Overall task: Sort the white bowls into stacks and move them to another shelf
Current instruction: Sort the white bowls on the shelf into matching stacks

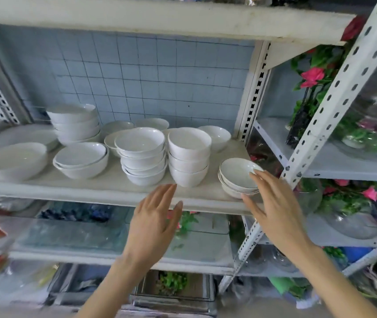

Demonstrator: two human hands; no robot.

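Note:
White bowls stand in stacks on a white shelf [104,189]. A short stack of small shallow bowls [236,176] sits at the shelf's right front corner. To its left is a stack of three deep bowls [188,157], then a taller stack of wider bowls [142,154]. My right hand [274,203] is open, its fingertips at the right rim of the small stack. My left hand [155,216] is open in front of the shelf edge, below the deep bowls, holding nothing.
More white bowls [80,159], a tall stack [75,125] and large dishes [14,160] fill the shelf's left part. Perforated metal uprights [334,99] frame the right side. Artificial flowers [311,76] and glass bowls [366,138] occupy the neighbouring rack. Glassware [72,228] lies on the shelf below.

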